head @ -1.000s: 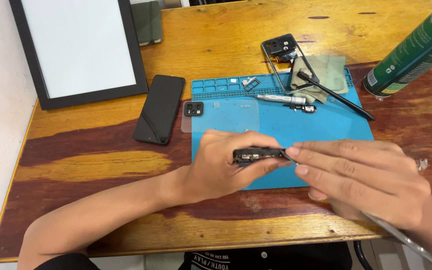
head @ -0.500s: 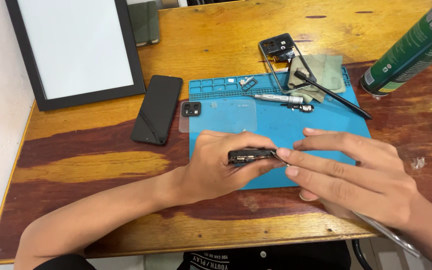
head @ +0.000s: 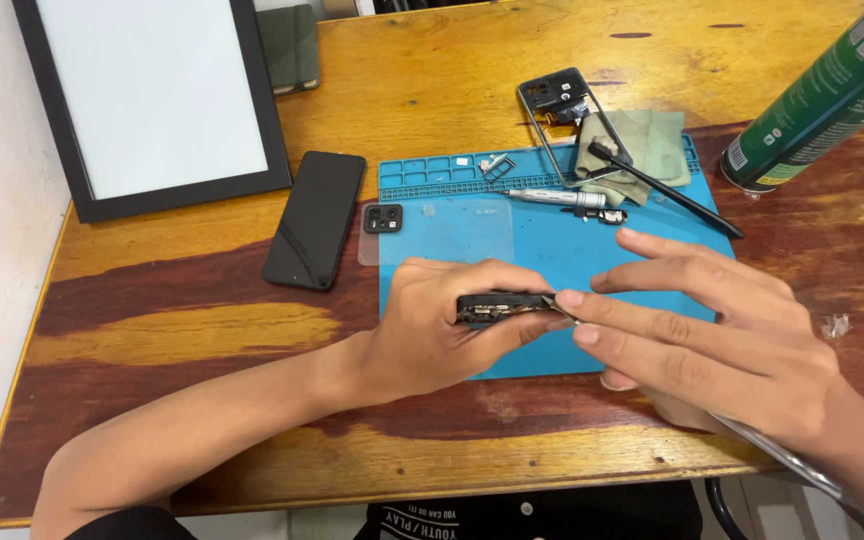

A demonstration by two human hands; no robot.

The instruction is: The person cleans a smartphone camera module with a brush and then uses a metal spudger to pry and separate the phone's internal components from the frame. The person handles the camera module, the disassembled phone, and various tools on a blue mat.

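Over the near half of the blue repair mat (head: 652, 215), the left hand (head: 432, 335) is curled around one small dark phone part (head: 500, 307), thumb under it and fingers over its top edge, pinching it edge-up just above the mat. The right hand (head: 712, 335) meets it from the mat's right side: its fingers lie loosely spread, and the forefinger and middle finger press a thin metal tool tip against the part's right end. How firmly that tool is held I cannot tell, as the fingers hide it.

On the mat's far strip lie one silver pen-shaped driver (head: 557, 198) and one little black component (head: 597, 214) just beside it. At the mat's far right corner sits one green cloth (head: 657, 140), with one black stick tool (head: 667, 190) slanting across it and one empty phone frame (head: 557, 110) overlapping the mat's far edge. One clear back cover with a camera block (head: 442, 230) straddles the mat's left edge. Left of the mat lies one black phone (head: 314, 220), face up; beyond that leans one black-framed white panel (head: 157, 95). One green spray can (head: 822, 100) stands tilted off the mat's far right corner.

Bare wood table (head: 182, 330) lies open left of the mat and along the near edge, where both forearms cross; the mat's middle is mostly open.
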